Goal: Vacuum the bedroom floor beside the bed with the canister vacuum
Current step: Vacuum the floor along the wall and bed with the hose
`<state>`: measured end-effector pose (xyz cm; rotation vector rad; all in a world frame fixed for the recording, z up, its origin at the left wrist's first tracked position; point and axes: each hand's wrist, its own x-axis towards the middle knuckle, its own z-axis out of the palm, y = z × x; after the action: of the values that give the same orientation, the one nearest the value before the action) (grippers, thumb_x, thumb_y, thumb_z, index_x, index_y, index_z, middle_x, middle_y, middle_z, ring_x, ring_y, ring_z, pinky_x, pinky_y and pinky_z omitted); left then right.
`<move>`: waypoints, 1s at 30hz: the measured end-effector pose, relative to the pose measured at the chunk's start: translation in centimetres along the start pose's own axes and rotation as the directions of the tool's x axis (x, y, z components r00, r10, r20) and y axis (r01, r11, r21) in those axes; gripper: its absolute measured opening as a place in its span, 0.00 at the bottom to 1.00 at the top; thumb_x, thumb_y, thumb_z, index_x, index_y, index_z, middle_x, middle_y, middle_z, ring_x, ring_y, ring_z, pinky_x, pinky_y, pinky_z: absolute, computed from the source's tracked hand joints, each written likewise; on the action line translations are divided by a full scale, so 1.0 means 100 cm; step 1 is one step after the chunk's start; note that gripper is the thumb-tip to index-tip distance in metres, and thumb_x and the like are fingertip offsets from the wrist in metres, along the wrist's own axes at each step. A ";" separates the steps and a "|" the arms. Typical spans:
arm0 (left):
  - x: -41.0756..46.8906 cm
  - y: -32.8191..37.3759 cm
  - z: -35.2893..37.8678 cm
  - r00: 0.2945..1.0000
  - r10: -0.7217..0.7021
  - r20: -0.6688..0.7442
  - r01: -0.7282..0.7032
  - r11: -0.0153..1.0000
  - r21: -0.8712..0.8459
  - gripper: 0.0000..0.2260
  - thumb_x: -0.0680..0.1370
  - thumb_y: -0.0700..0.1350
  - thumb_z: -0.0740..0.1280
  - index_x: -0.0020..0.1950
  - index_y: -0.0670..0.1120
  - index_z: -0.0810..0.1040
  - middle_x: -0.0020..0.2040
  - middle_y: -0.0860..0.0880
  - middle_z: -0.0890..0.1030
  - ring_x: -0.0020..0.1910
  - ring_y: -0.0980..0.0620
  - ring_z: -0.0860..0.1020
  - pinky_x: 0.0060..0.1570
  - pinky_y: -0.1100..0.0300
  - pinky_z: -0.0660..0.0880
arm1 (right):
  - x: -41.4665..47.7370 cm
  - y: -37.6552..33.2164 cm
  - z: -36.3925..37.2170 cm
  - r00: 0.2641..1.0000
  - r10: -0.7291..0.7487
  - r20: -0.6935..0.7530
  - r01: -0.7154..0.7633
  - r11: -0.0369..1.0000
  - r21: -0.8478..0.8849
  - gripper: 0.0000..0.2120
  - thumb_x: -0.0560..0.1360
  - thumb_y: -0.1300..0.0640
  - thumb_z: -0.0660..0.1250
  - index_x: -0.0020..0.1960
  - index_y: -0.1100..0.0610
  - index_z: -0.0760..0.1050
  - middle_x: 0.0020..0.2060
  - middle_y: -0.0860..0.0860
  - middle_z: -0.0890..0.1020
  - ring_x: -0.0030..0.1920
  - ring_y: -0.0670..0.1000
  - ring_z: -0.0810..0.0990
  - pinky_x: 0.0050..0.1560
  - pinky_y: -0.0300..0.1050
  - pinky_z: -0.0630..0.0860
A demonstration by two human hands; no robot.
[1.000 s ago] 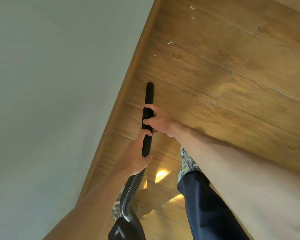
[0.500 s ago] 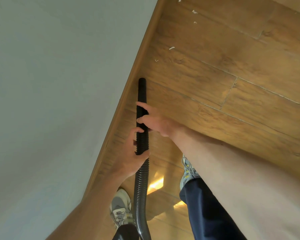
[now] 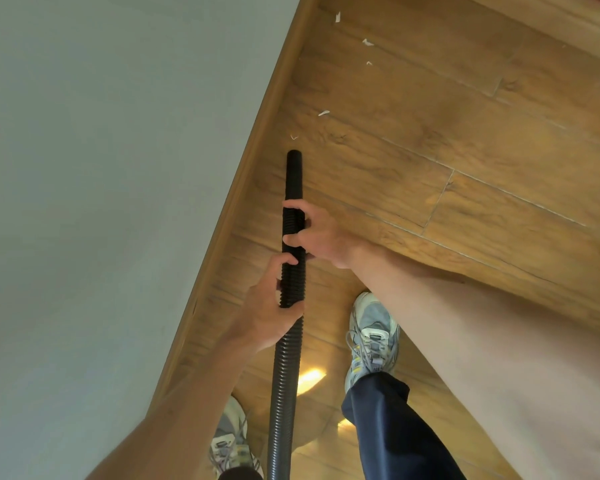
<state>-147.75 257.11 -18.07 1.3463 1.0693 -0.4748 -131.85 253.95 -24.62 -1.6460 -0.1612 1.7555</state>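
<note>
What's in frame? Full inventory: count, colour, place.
black ribbed vacuum hose: 1, black, centre, nozzle end near baseboard
white paper scraps: about 5, white, on floor ahead of nozzle
brown wood plank floor: 1, brown, right half
wooden baseboard: 1, brown, diagonal along wall
pale grey wall: 1, left half
grey-white sneakers: 2, bottom centre
navy trouser leg: 1, bottom
left hand: lower grip on hose
right hand: upper grip on hose
</note>
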 end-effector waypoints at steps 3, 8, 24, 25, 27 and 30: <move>0.003 0.003 0.002 1.000 0.000 0.009 0.001 1.000 -0.028 0.27 0.75 0.33 0.72 0.64 0.58 0.67 0.52 0.44 0.78 0.47 0.48 0.82 0.42 0.51 0.84 | 0.002 -0.002 -0.008 1.000 -0.004 0.007 0.004 1.000 -0.013 0.31 0.75 0.67 0.70 0.73 0.48 0.66 0.58 0.56 0.76 0.52 0.53 0.79 0.38 0.41 0.80; 0.011 0.014 0.001 1.000 -0.027 -0.004 0.026 0.995 -0.099 0.26 0.75 0.33 0.72 0.64 0.57 0.68 0.53 0.42 0.79 0.46 0.45 0.83 0.39 0.54 0.83 | 0.010 -0.011 -0.014 0.999 -0.034 0.004 0.034 0.999 -0.034 0.32 0.74 0.66 0.71 0.73 0.48 0.67 0.56 0.55 0.77 0.51 0.52 0.79 0.37 0.41 0.80; 0.037 0.057 0.016 0.997 -0.069 0.026 0.071 0.991 -0.115 0.26 0.76 0.37 0.73 0.62 0.64 0.70 0.55 0.45 0.80 0.45 0.42 0.85 0.46 0.43 0.83 | 0.011 -0.030 -0.062 0.999 -0.012 -0.048 0.010 0.999 -0.040 0.29 0.75 0.67 0.69 0.71 0.46 0.68 0.56 0.54 0.77 0.52 0.53 0.80 0.38 0.42 0.80; 0.038 0.060 0.020 0.997 -0.072 0.036 0.076 0.990 -0.117 0.26 0.76 0.37 0.73 0.62 0.64 0.70 0.55 0.45 0.80 0.46 0.41 0.85 0.46 0.43 0.83 | 0.009 -0.029 -0.067 0.998 -0.002 -0.058 0.000 0.999 -0.036 0.29 0.75 0.67 0.69 0.71 0.46 0.68 0.55 0.54 0.77 0.52 0.53 0.80 0.38 0.42 0.80; 0.040 0.066 0.026 0.995 -0.080 0.054 0.086 0.989 -0.118 0.26 0.76 0.37 0.72 0.62 0.64 0.70 0.55 0.45 0.79 0.46 0.41 0.85 0.46 0.43 0.83 | 0.005 -0.027 -0.076 0.997 0.022 -0.076 -0.024 0.999 -0.037 0.30 0.75 0.66 0.70 0.71 0.45 0.68 0.53 0.53 0.78 0.51 0.53 0.80 0.37 0.41 0.79; 0.043 0.073 0.031 0.995 -0.077 0.061 0.083 0.990 -0.117 0.26 0.76 0.37 0.72 0.62 0.63 0.70 0.54 0.44 0.79 0.46 0.41 0.85 0.45 0.43 0.83 | 0.004 -0.031 -0.085 0.995 0.046 -0.087 -0.050 0.998 -0.041 0.33 0.75 0.67 0.71 0.73 0.43 0.66 0.50 0.51 0.77 0.49 0.51 0.80 0.36 0.42 0.80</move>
<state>-138.71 257.12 -18.02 1.1820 1.0912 -0.4978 -122.78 253.30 -24.77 -1.7672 -0.1210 1.7236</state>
